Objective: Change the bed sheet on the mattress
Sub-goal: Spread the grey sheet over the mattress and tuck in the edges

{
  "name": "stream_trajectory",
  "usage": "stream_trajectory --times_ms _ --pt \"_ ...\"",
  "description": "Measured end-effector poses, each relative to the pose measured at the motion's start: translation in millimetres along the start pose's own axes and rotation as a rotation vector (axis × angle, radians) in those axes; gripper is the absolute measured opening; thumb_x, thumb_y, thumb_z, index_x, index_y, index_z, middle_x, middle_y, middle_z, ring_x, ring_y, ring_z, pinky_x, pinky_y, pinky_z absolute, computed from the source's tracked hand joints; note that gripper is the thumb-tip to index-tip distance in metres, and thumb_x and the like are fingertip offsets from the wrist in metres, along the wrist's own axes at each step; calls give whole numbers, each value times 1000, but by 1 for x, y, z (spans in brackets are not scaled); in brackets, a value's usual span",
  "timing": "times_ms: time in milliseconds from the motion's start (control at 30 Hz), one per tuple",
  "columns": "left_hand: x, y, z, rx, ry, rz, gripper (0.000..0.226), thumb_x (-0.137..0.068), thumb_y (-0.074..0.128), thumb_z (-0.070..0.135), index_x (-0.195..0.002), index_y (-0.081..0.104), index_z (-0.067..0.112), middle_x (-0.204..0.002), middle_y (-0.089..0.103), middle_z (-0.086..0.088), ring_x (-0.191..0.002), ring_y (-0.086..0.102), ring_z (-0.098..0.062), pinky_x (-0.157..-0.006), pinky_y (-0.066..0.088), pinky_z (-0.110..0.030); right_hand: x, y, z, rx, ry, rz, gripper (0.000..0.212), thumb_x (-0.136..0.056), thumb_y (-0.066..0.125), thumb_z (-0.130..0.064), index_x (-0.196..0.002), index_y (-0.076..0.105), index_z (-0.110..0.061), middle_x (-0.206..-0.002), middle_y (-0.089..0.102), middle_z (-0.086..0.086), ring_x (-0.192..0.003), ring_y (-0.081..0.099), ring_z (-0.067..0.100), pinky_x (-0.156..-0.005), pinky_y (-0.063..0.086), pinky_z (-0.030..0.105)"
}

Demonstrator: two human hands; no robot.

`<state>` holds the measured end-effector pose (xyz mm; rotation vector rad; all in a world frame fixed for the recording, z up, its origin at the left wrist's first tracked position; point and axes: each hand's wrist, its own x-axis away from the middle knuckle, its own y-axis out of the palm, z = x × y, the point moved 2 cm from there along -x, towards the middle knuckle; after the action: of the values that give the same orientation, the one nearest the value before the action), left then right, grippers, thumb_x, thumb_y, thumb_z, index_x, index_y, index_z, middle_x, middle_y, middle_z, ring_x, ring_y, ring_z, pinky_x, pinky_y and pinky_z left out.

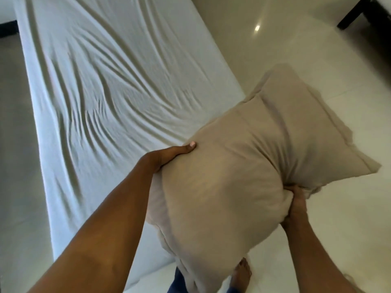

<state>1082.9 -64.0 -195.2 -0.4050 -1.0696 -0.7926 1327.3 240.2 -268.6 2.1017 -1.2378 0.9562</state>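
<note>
1. Carries a beige pillow (243, 172) clear of the mattress (139, 246), over the floor (296, 60) at the near right, probably to free the sheet for changing.
2. Clamps the pillow's left edge with the left hand (167, 157), thumb pressed on top and the other digits hidden behind the stuffing.
3. Bunches the near right edge in the right hand (296, 205), fingers (293, 190) curled tight into the fabric, likely to stop the soft bulk sagging.
4. Leaves the white bed sheet (105, 81) spread across the mattress, left and far, heavily wrinkled; cannot tell whether old or fresh.
5. Keeps the filling inside its pillowcase, with a flat, unfilled border of the case at the far right edge.
</note>
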Motion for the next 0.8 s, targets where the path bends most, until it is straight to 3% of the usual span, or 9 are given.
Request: stream_trajectory --times_ms 67,167,300,400,467,533,600,700,800 --pt "-4 -18 -11 82 -31 -41 72 -80 62 73 -123 70 17 -114 75 -10 -106 73 -22 -93 54 -37 6 20 -3 4 -42 -42 18 -90 49 -23 -85 60 -11 -73 70 4 -69 67 26 -62 55 26" --pt "15 -45 -15 186 -37 -95 61 -81 68 63 -118 74 14 -118 73 -14 -109 71 -28 -95 54 -41 25 59 -12 1 -90 -11 21 -91 42 -20 -76 56 -16 -60 62 -2 -56 59 22 -53 48 20" --pt "55 -84 -11 233 7 -93 52 -83 72 54 -118 75 16 -119 73 -13 -105 72 -28 -94 53 -42 40 122 -18 117 -136 -55 58 -100 32 -8 -55 67 -21 -51 61 -6 -46 59 14 -47 47 16" --pt "77 -118 -23 163 24 58 69 -77 73 66 -129 65 22 -114 75 -7 -103 73 -23 -94 54 -41 42 174 -13 206 -55 -118 35 -102 41 -35 -95 70 -16 -74 75 -1 -74 69 18 -63 52 25" --pt "78 -129 -43 69 22 207 93 -64 73 82 -133 62 21 -120 73 -5 -104 72 -22 -99 54 -43 33 193 -1 263 -3 -74 69 -78 68 -59 -128 63 -12 -112 74 3 -101 68 24 -77 54 33" --pt "70 -139 -70 19 27 420 116 -52 61 98 -138 57 21 -131 66 -5 -109 67 -23 -101 52 -45 42 201 10 328 -53 59 100 -65 76 -65 -145 49 -10 -125 59 -1 -110 61 25 -88 53 40" --pt "65 -143 -87 -29 88 550 115 -57 46 103 -140 55 24 -138 60 -5 -116 61 -24 -101 49 -43 53 201 21 328 -134 116 89 -80 69 -66 -147 49 -11 -121 53 0 -110 57 23 -96 50 40" --pt "68 -146 -105 -16 192 617 80 -88 34 84 -135 61 25 -144 57 -5 -122 57 -23 -102 43 -38 76 183 39 299 -190 83 54 -95 51 -64 -131 64 -25 -125 64 -4 -111 62 21 -97 50 38" --pt "68 -163 -149 83 96 623 69 -95 46 68 -134 63 15 -139 60 -7 -119 59 -25 -98 46 -38 96 154 77 429 -165 45 38 -106 36 -53 -90 63 -32 -90 63 2 -78 57 19 -83 45 39"
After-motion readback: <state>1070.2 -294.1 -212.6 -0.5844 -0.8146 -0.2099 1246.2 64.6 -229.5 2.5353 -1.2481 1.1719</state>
